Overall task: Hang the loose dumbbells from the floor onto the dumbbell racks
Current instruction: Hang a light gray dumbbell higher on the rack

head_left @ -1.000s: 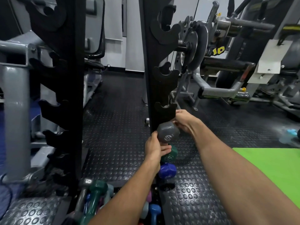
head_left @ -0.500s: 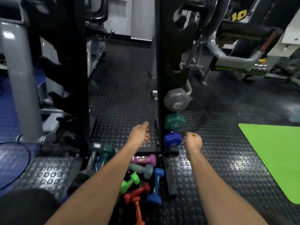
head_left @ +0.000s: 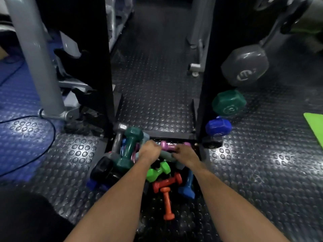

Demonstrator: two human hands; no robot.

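Loose dumbbells lie heaped on the studded rubber floor (head_left: 253,172) at lower centre of the frame, between the feet of the two black rack uprights. At the heap's far edge a pink dumbbell (head_left: 168,146) lies crosswise, with a grey-green one just below it. The left hand (head_left: 150,151) and right hand (head_left: 186,153) both rest on this pair; the fingers are curled downward, but whether they have closed on a handle cannot be told through the blur. Nearer lie a bright green dumbbell (head_left: 158,171), a red one (head_left: 167,183), an orange one (head_left: 167,203) and a blue one (head_left: 187,186); a dark teal dumbbell (head_left: 129,149) stands left of the hands. On the right-hand rack (head_left: 208,67), at right of frame, a grey dumbbell (head_left: 244,65), a green one (head_left: 229,103) and a blue one (head_left: 218,126) already hang. Judged step: picking the next dumbbell. The next move calls for a firm grip on one handle and a lift clear of the neighbours
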